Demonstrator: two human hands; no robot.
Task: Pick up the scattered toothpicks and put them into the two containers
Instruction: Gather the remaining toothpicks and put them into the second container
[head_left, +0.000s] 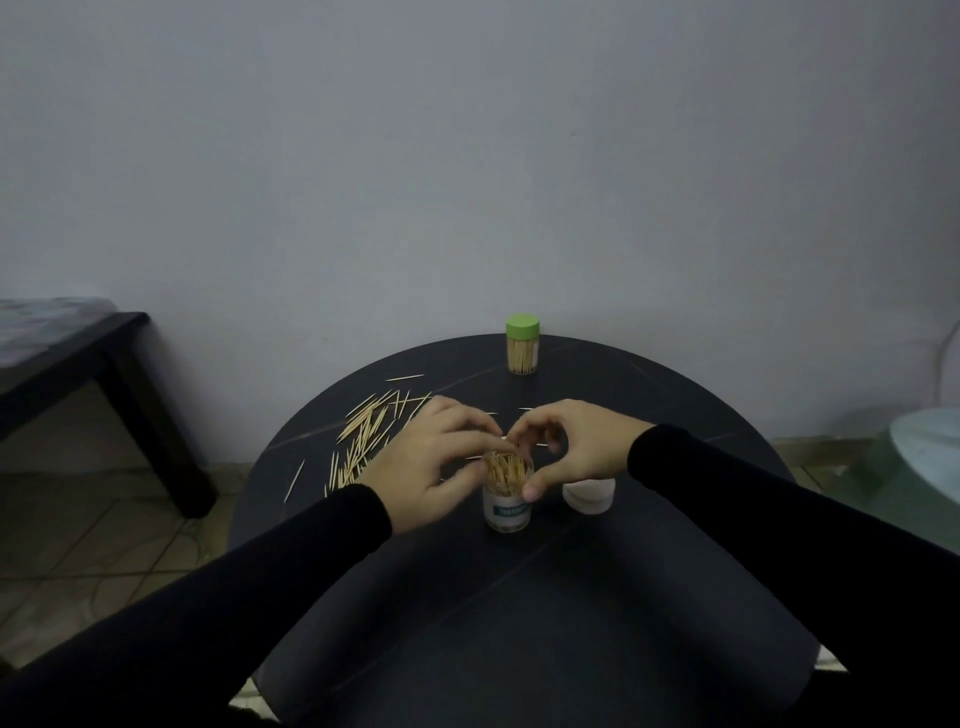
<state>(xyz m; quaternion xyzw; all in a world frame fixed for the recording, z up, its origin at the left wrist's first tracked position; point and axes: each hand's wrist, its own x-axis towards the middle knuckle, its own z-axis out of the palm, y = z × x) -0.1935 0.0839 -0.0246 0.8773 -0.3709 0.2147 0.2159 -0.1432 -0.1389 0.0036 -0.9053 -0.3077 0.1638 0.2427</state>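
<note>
While both hands meet above it, the clear open-topped plastic container (507, 499) stands upright near the middle of the round black table (519, 597), packed with pale wooden toothpicks standing on end, their long axes vertical. A white label with a teal band crosses its front; the writing on it is too blurred to read. The left hand (434, 462) has its fingers curled over the container's mouth, fingertips pinched together at the rim on what appears to be a few toothpicks, though the blur there hides the detail. The right hand (566, 447) arches over from the other side, its thumb pressed against the container's wall and its curled fingers bent toward the opening.

Just beside the container, to its right, lies a white round cap (589, 496), partly under the right wrist. The scattered wooden toothpicks (363, 436) lie flat in a loose heap left of the left hand, most pointing diagonally from near-left to far-right, with strays close to the table's left edge. A second clear container with a green lid (523, 344) stands upright, closed and full, at the far edge. The near half of the tabletop is bare between the black sleeves (291, 561).
</note>
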